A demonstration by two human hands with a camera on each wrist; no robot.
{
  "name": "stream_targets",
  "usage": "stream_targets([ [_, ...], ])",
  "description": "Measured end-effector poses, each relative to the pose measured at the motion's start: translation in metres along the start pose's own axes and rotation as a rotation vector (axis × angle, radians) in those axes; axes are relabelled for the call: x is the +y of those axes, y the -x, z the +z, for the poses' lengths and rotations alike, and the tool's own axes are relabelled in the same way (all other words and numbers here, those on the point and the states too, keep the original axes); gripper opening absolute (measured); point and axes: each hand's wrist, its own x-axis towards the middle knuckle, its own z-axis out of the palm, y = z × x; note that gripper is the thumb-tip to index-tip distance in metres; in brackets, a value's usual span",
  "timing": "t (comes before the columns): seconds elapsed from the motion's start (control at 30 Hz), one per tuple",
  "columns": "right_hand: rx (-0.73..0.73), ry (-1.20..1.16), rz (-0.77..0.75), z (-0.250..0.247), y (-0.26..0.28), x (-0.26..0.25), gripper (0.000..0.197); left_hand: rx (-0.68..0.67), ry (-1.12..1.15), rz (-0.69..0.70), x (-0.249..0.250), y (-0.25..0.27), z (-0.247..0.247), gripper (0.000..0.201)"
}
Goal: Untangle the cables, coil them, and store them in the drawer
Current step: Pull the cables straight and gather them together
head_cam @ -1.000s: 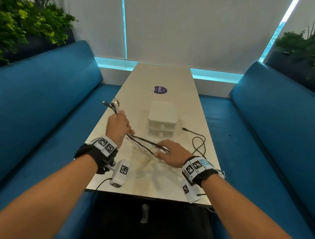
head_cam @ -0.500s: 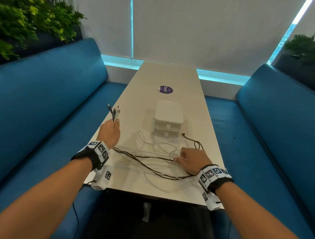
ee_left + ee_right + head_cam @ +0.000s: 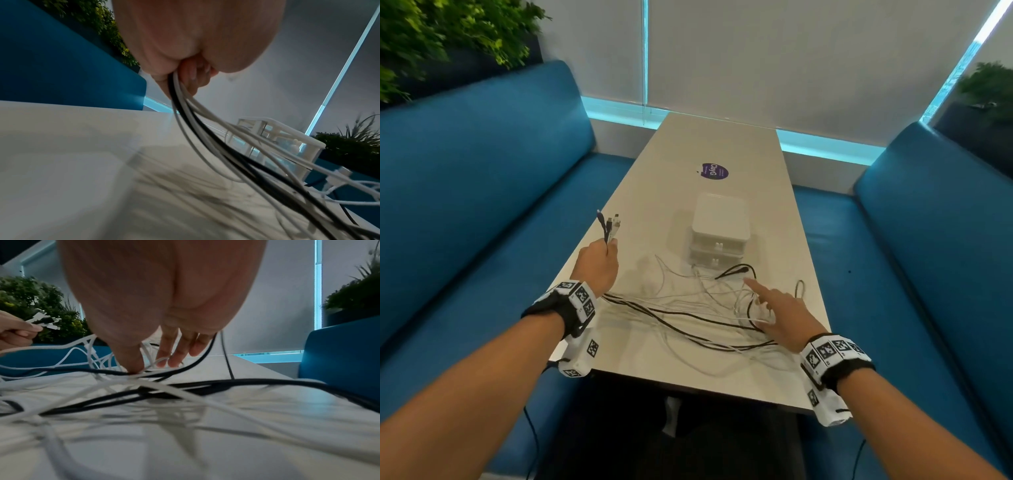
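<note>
The left hand (image 3: 597,265) is curled into a fist round a bundle of black and white cables (image 3: 688,315), the fingers (image 3: 193,76) folded over the strands against the palm. Past the thumb side of that fist the plug ends (image 3: 608,222) stick up and away from the person, standing close together and roughly upright. From the heel side of the fist the same strands drop out and run across the table (image 3: 722,144) toward the other hand, so the bundle's long axis lies mostly crosswise, left to right, sagging onto the tabletop.

The right hand (image 3: 782,313) is spread, fingers (image 3: 174,352) straight and fanned, tips down on the loose tangle; the thumb (image 3: 131,360) presses on a crossing of white and black strands, and the forefinger points ahead toward a black plug tip (image 3: 736,269) lying just beyond it. White loops lie under and around these fingertips; a small black loop sits just to their right. Whether any strand is pinched there cannot be told.

Just beyond the forefinger and the tangle stands a white two-drawer box (image 3: 719,236), both drawers closed, its fronts facing the person. Farther along the table lies a purple round sticker (image 3: 713,170). Blue benches (image 3: 465,192) run along both sides.
</note>
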Motion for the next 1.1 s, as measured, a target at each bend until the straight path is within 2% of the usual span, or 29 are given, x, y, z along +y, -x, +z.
stream_targets([
  [0.1,0.051,-0.115,0.056,-0.005,-0.002,-0.003,0.096,-0.001,-0.021,0.008,0.0,0.001,0.001,0.045],
  [0.13,0.071,-0.144,0.083,-0.006,-0.004,-0.003,0.088,-0.005,-0.024,0.011,0.0,0.002,0.001,0.044],
  [0.17,0.091,-0.117,0.087,-0.007,-0.004,-0.003,0.073,-0.007,-0.027,0.013,0.001,0.002,0.001,0.044],
  [0.23,0.101,0.094,0.014,-0.007,-0.004,-0.004,0.041,-0.001,-0.029,0.015,0.002,0.004,-0.001,0.044],
  [0.27,0.092,0.209,-0.045,-0.005,-0.004,-0.006,0.034,0.003,-0.028,0.016,0.004,0.005,-0.002,0.045],
  [0.33,0.038,0.296,-0.053,-0.007,0.0,-0.012,0.039,0.012,-0.021,0.015,0.008,0.006,-0.004,0.046],
  [0.4,-0.07,0.299,0.112,-0.014,0.005,-0.013,0.04,0.031,-0.018,0.016,0.012,0.005,-0.008,0.047],
  [0.47,-0.154,0.321,0.27,-0.023,0.01,-0.005,0.03,0.057,-0.019,0.002,0.01,0.003,-0.012,0.048],
  [0.6,-0.191,0.325,0.428,-0.027,0.02,0.021,0.041,0.085,-0.006,-0.038,0.01,0.003,-0.017,0.046],
  [0.77,-0.183,0.464,0.482,-0.029,0.026,0.033,0.038,0.059,-0.028,-0.007,0.02,0.008,-0.013,0.049],
  [0.87,-0.097,0.564,0.406,-0.026,0.03,0.032,0.032,0.065,-0.044,-0.01,0.02,0.007,-0.013,0.048],
  [0.97,0.058,0.616,0.164,-0.025,0.031,0.033,0.028,0.074,-0.04,-0.03,0.019,0.007,-0.015,0.048],
  [1.03,0.005,0.599,-0.025,-0.02,0.032,0.036,0.036,0.076,-0.038,-0.054,0.017,0.006,-0.015,0.048],
  [1.1,-0.049,0.559,-0.135,-0.012,0.034,0.037,0.041,0.075,-0.04,-0.064,0.015,0.005,-0.015,0.048],
])
